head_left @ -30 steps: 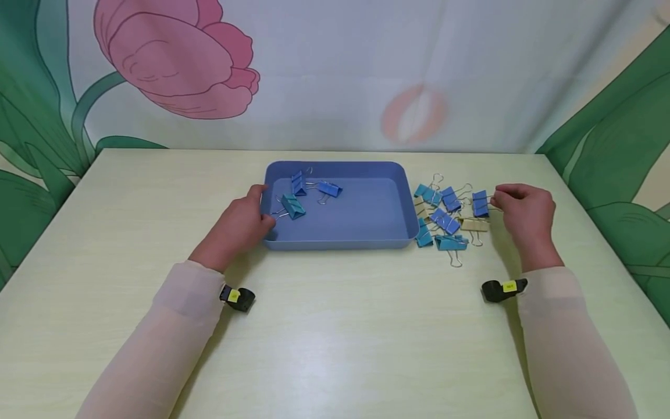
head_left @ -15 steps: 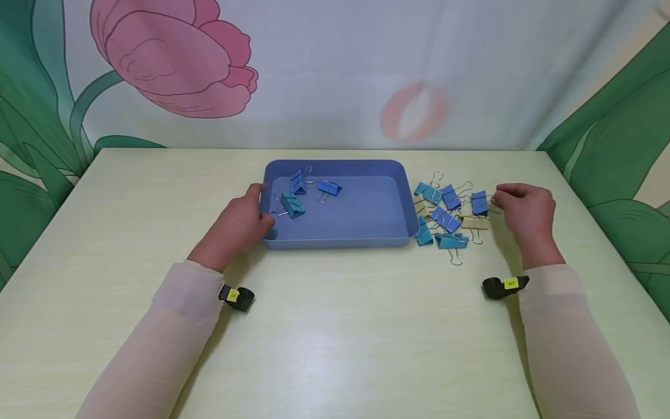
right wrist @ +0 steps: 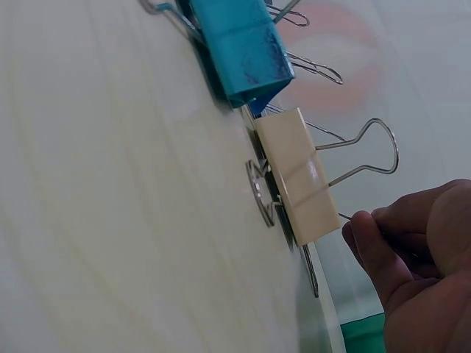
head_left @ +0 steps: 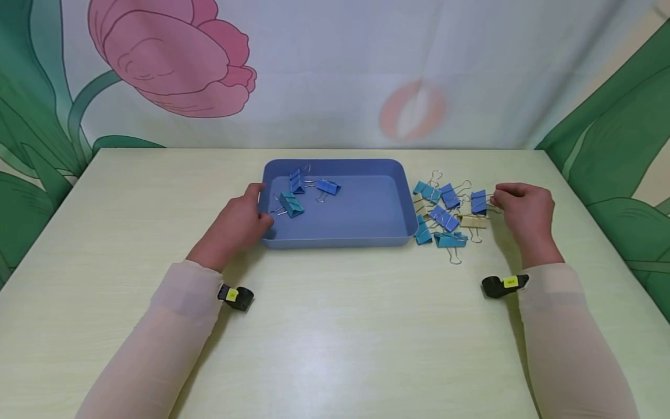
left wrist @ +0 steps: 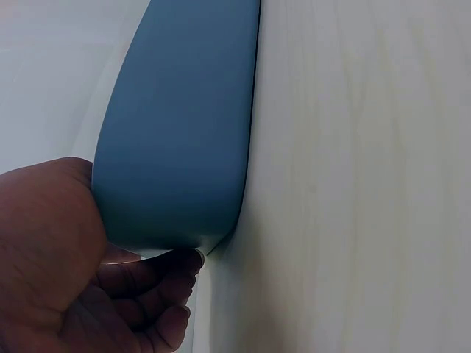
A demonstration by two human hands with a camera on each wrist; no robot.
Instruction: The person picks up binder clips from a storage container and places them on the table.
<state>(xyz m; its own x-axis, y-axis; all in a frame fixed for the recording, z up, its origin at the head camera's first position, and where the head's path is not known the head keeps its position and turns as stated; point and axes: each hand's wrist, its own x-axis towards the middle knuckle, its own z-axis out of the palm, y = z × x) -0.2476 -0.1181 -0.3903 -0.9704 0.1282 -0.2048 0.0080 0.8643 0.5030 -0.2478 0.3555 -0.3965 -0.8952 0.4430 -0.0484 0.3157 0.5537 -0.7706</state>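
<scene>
At the left end of the blue tray (head_left: 361, 218), my left hand (head_left: 234, 226) grips the rim, thumb over the near side. Two blue binder clips and a teal binder clip (head_left: 291, 204) lie inside the tray. My right hand (head_left: 526, 218) pinches a wire handle of a blue binder clip (head_left: 478, 202) at the right side of a loose group. In the right wrist view a cream binder clip (right wrist: 298, 176) stands in front and hides that blue clip's body. The left wrist view shows the tray's outer wall (left wrist: 176, 132) against my palm, with several fingers curled below its corner.
Several teal, blue and cream binder clips, among them a teal one (head_left: 451, 240) in front, lie right of the tray, some touching its wall. All rests on a pale wooden table (head_left: 335, 326). A printed curtain (head_left: 324, 70) hangs behind the far edge.
</scene>
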